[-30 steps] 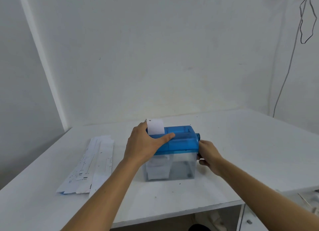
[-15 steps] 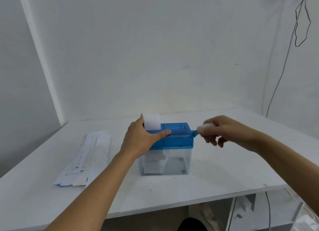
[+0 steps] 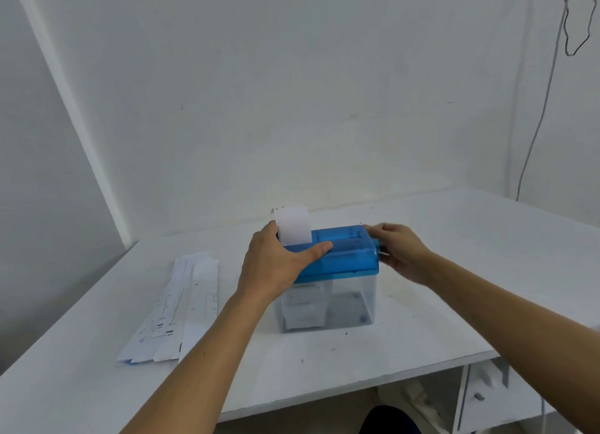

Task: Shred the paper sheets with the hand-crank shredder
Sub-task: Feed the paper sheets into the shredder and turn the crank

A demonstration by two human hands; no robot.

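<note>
left hand gripped shredder top; paper strip upright in slot; right hand clenched round crank.

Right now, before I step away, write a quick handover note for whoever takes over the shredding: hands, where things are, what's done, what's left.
Left hand grips the blue top of the shredder, steadying it.
Right hand is curled at the crank hub; the handle is hidden under it.
One paper strip stands upright in the slot, partly fed.
Done: white paper pieces lie in the clear bin.
Left: crank that strip through, then feed the stack of sheets lying on the table left of the shredder.
</note>
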